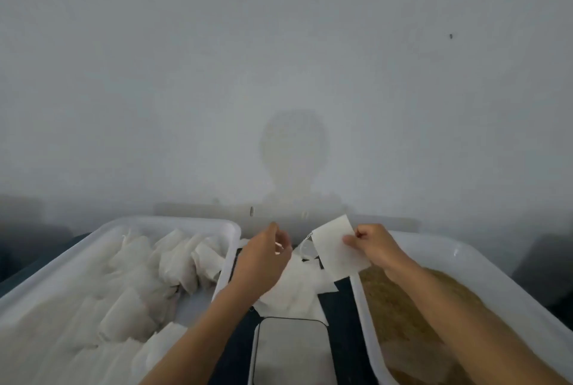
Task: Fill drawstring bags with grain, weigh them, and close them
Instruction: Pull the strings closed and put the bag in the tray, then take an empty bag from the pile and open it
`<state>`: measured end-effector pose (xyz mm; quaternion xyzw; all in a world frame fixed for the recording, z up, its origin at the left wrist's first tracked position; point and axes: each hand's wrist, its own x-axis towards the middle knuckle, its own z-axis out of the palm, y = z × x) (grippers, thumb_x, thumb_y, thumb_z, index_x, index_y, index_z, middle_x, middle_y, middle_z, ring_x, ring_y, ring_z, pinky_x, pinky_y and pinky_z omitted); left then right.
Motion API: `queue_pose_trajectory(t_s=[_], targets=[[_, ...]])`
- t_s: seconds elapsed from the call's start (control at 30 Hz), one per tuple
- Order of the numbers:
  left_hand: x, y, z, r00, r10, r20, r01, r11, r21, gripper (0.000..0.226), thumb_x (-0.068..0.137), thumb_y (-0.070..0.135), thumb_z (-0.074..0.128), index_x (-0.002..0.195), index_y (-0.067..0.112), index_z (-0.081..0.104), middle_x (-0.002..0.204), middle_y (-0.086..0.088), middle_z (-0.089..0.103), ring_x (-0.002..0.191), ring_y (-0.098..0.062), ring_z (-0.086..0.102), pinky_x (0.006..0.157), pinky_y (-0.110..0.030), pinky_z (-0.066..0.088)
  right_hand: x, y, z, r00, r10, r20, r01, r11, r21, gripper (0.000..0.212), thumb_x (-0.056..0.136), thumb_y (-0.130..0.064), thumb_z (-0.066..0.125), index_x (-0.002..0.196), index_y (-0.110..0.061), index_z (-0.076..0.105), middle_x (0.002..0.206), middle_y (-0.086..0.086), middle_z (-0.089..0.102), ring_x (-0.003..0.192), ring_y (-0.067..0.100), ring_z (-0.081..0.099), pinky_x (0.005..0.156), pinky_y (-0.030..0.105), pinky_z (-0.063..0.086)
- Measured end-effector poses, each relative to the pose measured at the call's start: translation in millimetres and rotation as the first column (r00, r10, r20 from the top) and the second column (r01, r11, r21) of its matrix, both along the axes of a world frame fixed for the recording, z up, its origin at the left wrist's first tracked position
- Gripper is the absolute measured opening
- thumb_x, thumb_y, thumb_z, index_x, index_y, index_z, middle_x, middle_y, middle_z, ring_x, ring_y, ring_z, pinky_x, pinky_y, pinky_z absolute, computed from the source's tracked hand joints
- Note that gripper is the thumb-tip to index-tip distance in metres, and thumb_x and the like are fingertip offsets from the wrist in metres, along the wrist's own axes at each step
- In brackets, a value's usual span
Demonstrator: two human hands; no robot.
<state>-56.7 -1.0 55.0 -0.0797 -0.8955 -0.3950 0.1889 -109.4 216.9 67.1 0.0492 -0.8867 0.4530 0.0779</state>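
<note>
My right hand (373, 245) pinches one edge of a flat, empty white drawstring bag (336, 248) and holds it up above the gap between two tubs. Its string hangs off the bag's left side. My left hand (263, 260) is raised beside the bag, fingers curled, with a bit of white string at its fingertips. More empty white bags (294, 290) lie in a loose pile on the dark surface below my hands. A scale (291, 350) with a pale grey platform sits close to me between the tubs.
A white tub (173, 221) on the left holds several filled white bags (130, 301). On the right a white tub (496, 266) holds brown grain (400, 313). A plain wall stands right behind the tubs.
</note>
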Motion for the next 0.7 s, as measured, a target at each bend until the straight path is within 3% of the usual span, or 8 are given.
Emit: queue_pose_trajectory(t_s=[0.1, 0.23, 0.3, 0.4, 0.5, 0.57, 0.67, 0.7], targets=[[-6, 57, -3, 0.982, -0.158, 0.103, 0.138, 0.974, 0.182, 0.008, 0.091, 0.024, 0.057, 0.096, 0.022, 0.051, 0.099, 0.006, 0.06, 0.09, -0.009, 0.057, 0.078, -0.023, 0.046, 21, 44, 1, 0.994, 0.053, 0.101, -0.03, 0.976, -0.218, 0.018, 0.093, -0.019, 0.059, 0.077, -0.01, 0.064, 0.081, 0.004, 0.064, 0.073, 0.018, 0.059, 0.062, 0.026, 0.046], [-6, 125, -13, 0.909, -0.347, 0.23, 0.224, 0.873, 0.432, 0.041, 0.094, 0.024, 0.054, 0.13, 0.01, 0.041, 0.114, 0.001, 0.054, 0.102, -0.014, 0.055, 0.084, -0.026, 0.047, 43, 94, -12, 0.963, 0.178, 0.204, -0.098, 0.932, -0.35, 0.018, 0.094, -0.022, 0.055, 0.093, -0.01, 0.068, 0.089, 0.004, 0.069, 0.08, 0.016, 0.065, 0.066, 0.023, 0.051], [-4, 150, -19, 0.872, -0.407, 0.271, 0.243, 0.841, 0.483, 0.046, 0.095, 0.028, 0.053, 0.134, 0.008, 0.037, 0.115, 0.002, 0.051, 0.106, -0.015, 0.053, 0.088, -0.026, 0.046, 51, 112, -24, 0.936, 0.246, 0.25, -0.122, 0.897, -0.426, 0.02, 0.091, -0.025, 0.056, 0.101, -0.013, 0.07, 0.098, 0.004, 0.072, 0.089, 0.016, 0.067, 0.071, 0.024, 0.052], [-2, 170, -31, 0.859, -0.413, 0.302, 0.269, 0.867, 0.419, 0.031, 0.095, 0.037, 0.052, 0.117, 0.016, 0.053, 0.108, 0.007, 0.058, 0.091, -0.004, 0.054, 0.069, -0.011, 0.043, 55, 131, -43, 0.912, 0.315, 0.262, -0.129, 0.827, -0.547, 0.029, 0.085, -0.026, 0.057, 0.109, -0.017, 0.07, 0.109, 0.005, 0.07, 0.099, 0.018, 0.066, 0.08, 0.029, 0.053], [-5, 180, -37, 0.84, -0.442, 0.314, 0.275, 0.846, 0.456, 0.016, 0.093, 0.029, 0.056, 0.093, 0.013, 0.06, 0.084, 0.005, 0.056, 0.07, -0.004, 0.056, 0.053, -0.011, 0.046, 56, 139, -54, 0.919, 0.289, 0.269, -0.091, 0.817, -0.569, 0.026, 0.082, -0.03, 0.057, 0.101, -0.023, 0.073, 0.099, 0.0, 0.072, 0.088, 0.013, 0.067, 0.075, 0.028, 0.052], [-5, 184, -38, 0.828, -0.472, 0.304, 0.252, 0.795, 0.551, 0.018, 0.093, 0.023, 0.058, 0.079, 0.012, 0.057, 0.075, 0.0, 0.053, 0.06, -0.009, 0.055, 0.054, -0.016, 0.05, 56, 137, -59, 0.952, 0.206, 0.228, -0.07, 0.868, -0.491, 0.018, 0.086, -0.031, 0.058, 0.093, -0.022, 0.072, 0.093, -0.003, 0.071, 0.082, 0.009, 0.064, 0.074, 0.026, 0.049], [-8, 191, -45, 0.861, -0.43, 0.271, 0.234, 0.809, 0.54, 0.026, 0.093, 0.019, 0.057, 0.07, 0.013, 0.047, 0.068, -0.001, 0.048, 0.055, -0.01, 0.049, 0.053, -0.02, 0.047, 53, 133, -67, 0.998, -0.053, -0.033, 0.051, 0.998, -0.043, 0.005, 0.093, -0.026, 0.057, 0.088, -0.023, 0.059, 0.092, -0.008, 0.062, 0.083, 0.003, 0.058, 0.069, 0.016, 0.043], [-8, 193, -49, 0.873, -0.41, 0.263, 0.235, 0.828, 0.509, 0.026, 0.093, 0.018, 0.057, 0.07, 0.014, 0.044, 0.067, 0.0, 0.047, 0.056, -0.01, 0.048, 0.053, -0.019, 0.046, 53, 131, -68, 0.988, -0.082, -0.128, 0.082, 0.997, -0.004, 0.006, 0.093, -0.024, 0.057, 0.088, -0.021, 0.055, 0.09, -0.006, 0.059, 0.081, 0.005, 0.056, 0.069, 0.016, 0.043]])
